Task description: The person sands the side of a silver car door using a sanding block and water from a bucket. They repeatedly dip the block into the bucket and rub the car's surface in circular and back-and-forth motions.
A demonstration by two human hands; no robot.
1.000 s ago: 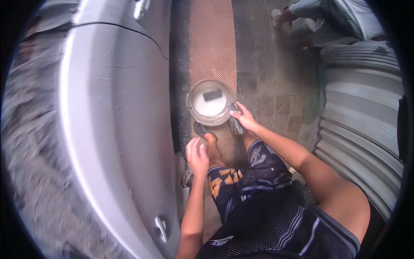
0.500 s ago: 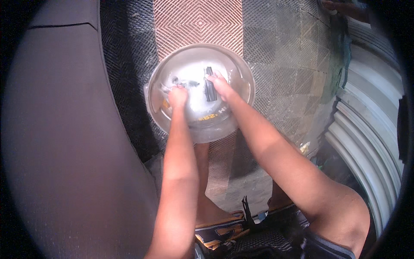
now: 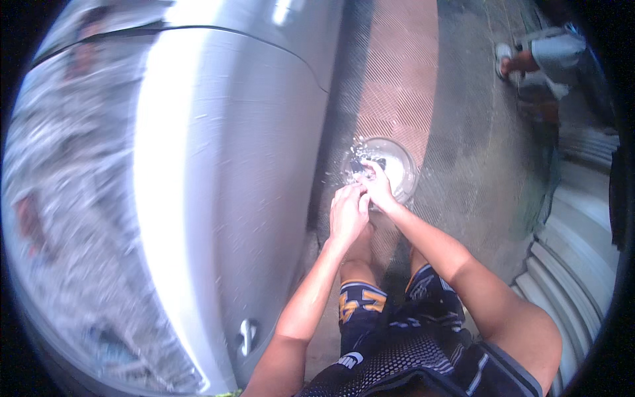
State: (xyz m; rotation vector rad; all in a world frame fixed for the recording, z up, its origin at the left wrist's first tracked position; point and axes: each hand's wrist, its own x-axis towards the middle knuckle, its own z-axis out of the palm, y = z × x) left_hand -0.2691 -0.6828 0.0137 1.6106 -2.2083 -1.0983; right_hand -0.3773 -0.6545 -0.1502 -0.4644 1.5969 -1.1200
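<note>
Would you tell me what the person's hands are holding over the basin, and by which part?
Both hands, left hand and right hand, close together on a small dark item above the basin; which part they grip cannot be told.

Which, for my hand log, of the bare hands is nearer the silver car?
The left hand, beside the silver car; the right hand overlaps the round pale basin.

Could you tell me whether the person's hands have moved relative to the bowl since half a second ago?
Yes. The left hand and right hand have lifted out of the bowl and now meet over its near rim.
</note>
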